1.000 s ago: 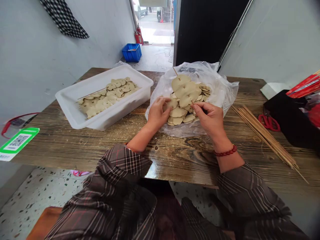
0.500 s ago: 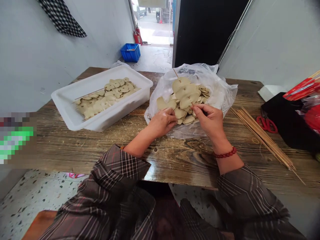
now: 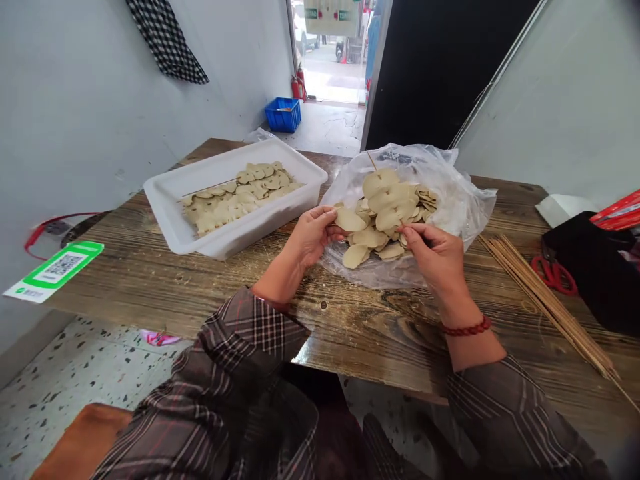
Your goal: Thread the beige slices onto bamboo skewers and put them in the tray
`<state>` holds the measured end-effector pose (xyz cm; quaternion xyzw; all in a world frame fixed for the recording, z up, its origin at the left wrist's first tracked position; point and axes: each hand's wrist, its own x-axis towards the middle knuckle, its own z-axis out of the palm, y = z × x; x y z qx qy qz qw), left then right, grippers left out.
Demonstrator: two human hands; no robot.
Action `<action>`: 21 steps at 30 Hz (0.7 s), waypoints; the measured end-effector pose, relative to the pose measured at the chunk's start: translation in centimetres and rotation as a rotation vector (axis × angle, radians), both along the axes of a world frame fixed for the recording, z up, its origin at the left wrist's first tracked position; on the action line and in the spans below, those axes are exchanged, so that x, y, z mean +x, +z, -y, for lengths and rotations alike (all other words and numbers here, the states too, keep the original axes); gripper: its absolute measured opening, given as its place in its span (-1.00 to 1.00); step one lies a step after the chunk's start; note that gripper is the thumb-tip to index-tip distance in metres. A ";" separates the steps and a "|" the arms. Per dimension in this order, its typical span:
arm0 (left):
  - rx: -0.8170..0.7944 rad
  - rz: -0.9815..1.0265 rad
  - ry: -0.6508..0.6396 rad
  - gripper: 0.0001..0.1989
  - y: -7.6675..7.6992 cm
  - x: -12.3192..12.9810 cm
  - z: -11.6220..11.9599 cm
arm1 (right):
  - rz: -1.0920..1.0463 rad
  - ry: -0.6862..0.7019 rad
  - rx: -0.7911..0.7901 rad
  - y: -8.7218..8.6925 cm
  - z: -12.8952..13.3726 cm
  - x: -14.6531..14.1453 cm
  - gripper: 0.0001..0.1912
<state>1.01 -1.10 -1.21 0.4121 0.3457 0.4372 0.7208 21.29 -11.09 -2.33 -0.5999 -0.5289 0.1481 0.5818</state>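
Between thumb and fingers my left hand (image 3: 314, 235) pinches a flat, pale beige slice (image 3: 349, 220); what food it is I cannot tell for sure. My right hand (image 3: 436, 257) is closed on the lower end of a thin wooden skewer (image 3: 371, 160), whose tip sticks out above several slices (image 3: 385, 193) threaded on it. Below both hands a heap of loose slices (image 3: 370, 237) lies on a clear plastic bag (image 3: 465, 200). To the left, a white plastic tub (image 3: 240, 237) holds rows of skewered slices (image 3: 225, 203).
Bare skewers (image 3: 550, 307) lie in a bundle on the wooden table (image 3: 370, 327), right of the bag. Red-handled scissors (image 3: 555, 275) rest by a black box (image 3: 595, 267). A green-bordered code card (image 3: 57, 270) is at the left edge. A blue crate (image 3: 283, 115) stands on the floor beyond.
My left hand has come up from the heap with a slice in its fingers. My right hand still holds the skewer. The camera view has shifted a little to the left.
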 end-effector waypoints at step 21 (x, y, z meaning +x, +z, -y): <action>0.024 0.147 0.401 -0.80 1.3 -1.9 -1.2 | 0.114 0.412 -0.209 0.6 1.1 -0.9 -0.78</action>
